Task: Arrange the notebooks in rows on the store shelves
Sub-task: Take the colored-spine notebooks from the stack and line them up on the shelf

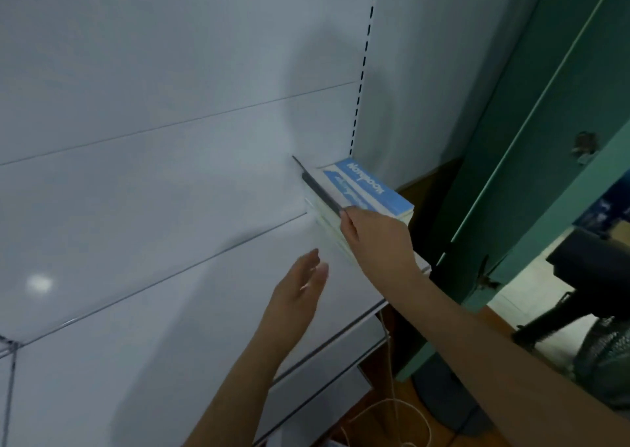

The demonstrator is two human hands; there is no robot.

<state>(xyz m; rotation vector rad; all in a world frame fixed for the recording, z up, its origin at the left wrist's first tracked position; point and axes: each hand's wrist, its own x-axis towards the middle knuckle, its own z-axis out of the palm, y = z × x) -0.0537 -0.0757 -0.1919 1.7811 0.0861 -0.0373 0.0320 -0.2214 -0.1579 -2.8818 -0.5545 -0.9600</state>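
Observation:
A stack of notebooks [366, 187] with blue and white covers lies at the right end of the white shelf [191, 310], against the back panel. My right hand [378, 242] rests on the near end of the stack, fingers lying along its left edge by the dark spine. My left hand [300, 290] hovers over the bare shelf just left of the stack, fingers straight and together, holding nothing. The lower notebooks in the stack are partly hidden by my right hand.
A slotted white upright [363, 68] bounds the shelf on the right. Beyond it stands a green metal post [511, 174]. A lower shelf edge [327, 368] and a white cord [392, 409] show below. A dark fan [600, 337] sits on the floor at right.

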